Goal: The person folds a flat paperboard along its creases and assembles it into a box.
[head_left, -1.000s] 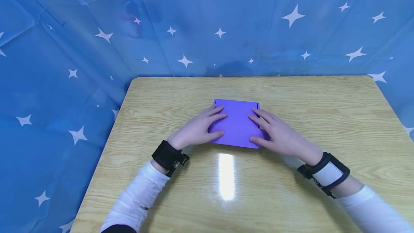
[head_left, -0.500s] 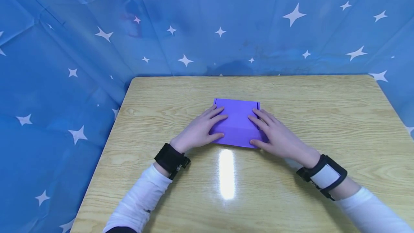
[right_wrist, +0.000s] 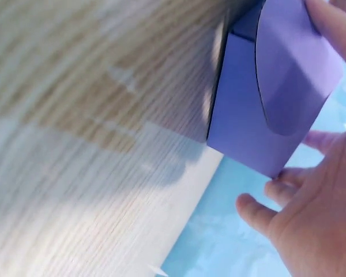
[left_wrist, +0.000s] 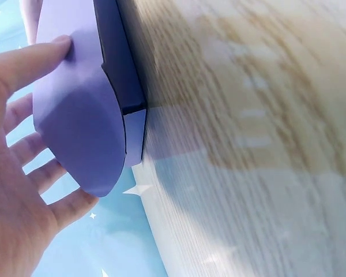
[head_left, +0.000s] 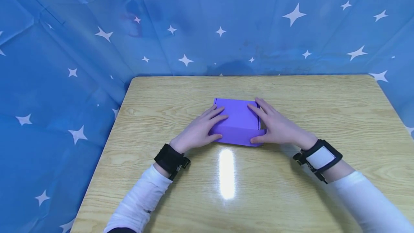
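A purple cardboard box (head_left: 237, 113) lies on the wooden table, its lid down and its front flap (head_left: 237, 136) hanging over the near side. My left hand (head_left: 195, 131) lies at the left side, fingers spread on the lid and thumb on the flap. At the right side is my right hand (head_left: 279, 127), its thumb on the flap, index finger on the lid and another fingertip at the far right corner. A rounded side tab (left_wrist: 83, 133) sticks out past the box in the left wrist view. The right wrist view shows the other tab (right_wrist: 294, 86) outside the box's side wall (right_wrist: 242, 109).
The wooden table (head_left: 161, 100) reaches back to a blue curtain (head_left: 207, 24) with white stars. A bright light reflection (head_left: 226, 173) shows on the tabletop in front of the box. Black straps (head_left: 169, 158) with small cameras circle both wrists.
My right hand has shifted up and slightly left, one finger now at the box's far right corner. The flap's right end now stands out past the side. My left hand has barely moved.
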`<state>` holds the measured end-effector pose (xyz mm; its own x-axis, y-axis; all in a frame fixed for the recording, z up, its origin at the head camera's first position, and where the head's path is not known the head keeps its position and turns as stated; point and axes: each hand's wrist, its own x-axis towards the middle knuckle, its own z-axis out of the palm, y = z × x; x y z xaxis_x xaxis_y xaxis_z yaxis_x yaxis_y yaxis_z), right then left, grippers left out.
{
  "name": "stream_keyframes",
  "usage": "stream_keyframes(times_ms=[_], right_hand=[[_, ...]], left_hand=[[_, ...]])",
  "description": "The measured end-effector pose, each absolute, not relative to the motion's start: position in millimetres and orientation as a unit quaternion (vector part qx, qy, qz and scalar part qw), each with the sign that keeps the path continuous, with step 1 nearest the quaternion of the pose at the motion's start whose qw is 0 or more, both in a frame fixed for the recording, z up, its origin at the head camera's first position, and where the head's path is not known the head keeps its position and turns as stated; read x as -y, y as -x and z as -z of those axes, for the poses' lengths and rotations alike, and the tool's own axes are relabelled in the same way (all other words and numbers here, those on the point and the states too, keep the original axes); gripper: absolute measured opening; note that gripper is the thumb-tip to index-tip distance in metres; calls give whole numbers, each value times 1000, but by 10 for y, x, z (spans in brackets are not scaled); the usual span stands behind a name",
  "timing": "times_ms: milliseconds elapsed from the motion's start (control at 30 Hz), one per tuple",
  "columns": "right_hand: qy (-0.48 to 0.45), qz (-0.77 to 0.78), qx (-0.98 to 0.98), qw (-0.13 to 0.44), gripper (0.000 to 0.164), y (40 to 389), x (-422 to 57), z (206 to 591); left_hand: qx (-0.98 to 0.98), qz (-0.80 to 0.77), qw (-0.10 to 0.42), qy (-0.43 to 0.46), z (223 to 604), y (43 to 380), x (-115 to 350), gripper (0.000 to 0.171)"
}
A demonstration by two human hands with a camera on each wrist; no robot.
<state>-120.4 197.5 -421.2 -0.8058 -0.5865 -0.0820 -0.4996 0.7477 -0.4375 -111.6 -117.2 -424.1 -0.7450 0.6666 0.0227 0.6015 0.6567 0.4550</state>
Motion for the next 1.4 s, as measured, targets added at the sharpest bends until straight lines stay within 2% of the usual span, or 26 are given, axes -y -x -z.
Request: stream_keyframes(times_ms=[667,1000,1267,1400], right_hand=[[274,216,-934,76,113,1322,-1941,4257],[268,225,-935,61,111,1312,-1940,4261],[246,281,-921,109,105,1352,-1979,4179],[240,299,-915,130,102,1400,-2009,4151]], left_hand=[[-909,-212,58,-354,4236,1109,1180,68],[-915,-196,71,-345,4226,1085,1162,67],[-920,-155,48,-357,4179,1088,1131,76],[-924,-101,15,-369,4164,1098,1093,85]])
